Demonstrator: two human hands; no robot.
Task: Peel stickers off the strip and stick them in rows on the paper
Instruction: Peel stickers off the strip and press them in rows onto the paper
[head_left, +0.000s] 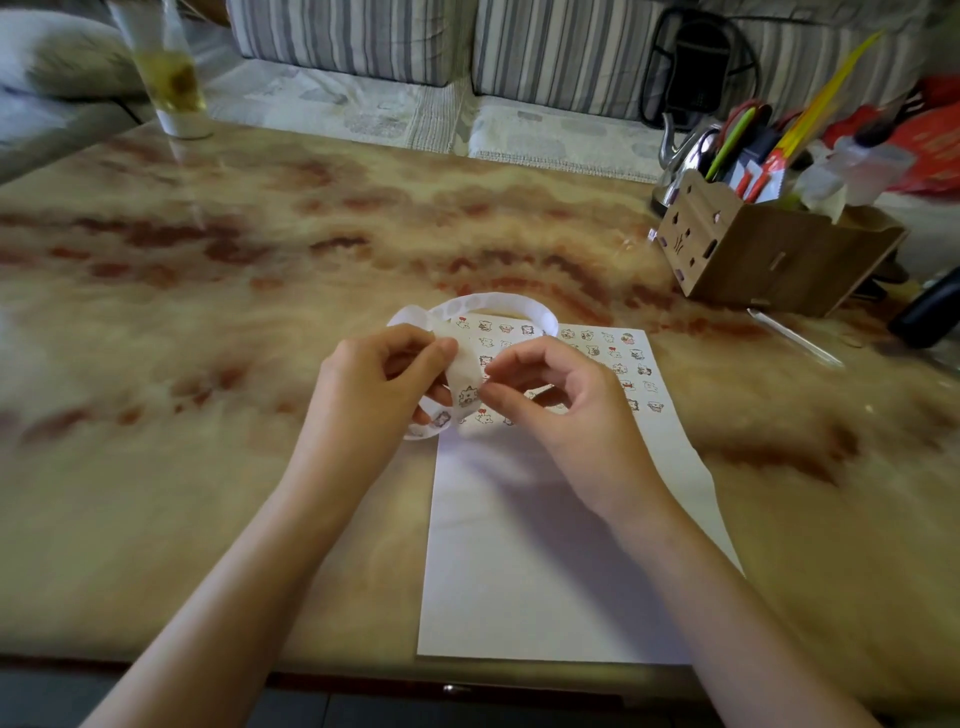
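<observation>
The left hand (374, 379) gripped the strip (498, 302); the right hand (566, 395) pinched the sticker (467, 396) lying between them, above the paper (545, 545).

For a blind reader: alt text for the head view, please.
Left hand holds a curling sticker strip and right hand pinches it, above white paper on a marbled table. Sticker rows fill the paper's far end.

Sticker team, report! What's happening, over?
Left hand grips strip. Right hand pinches sticker on it. Paper top rows filled. Nothing in the way.
</observation>
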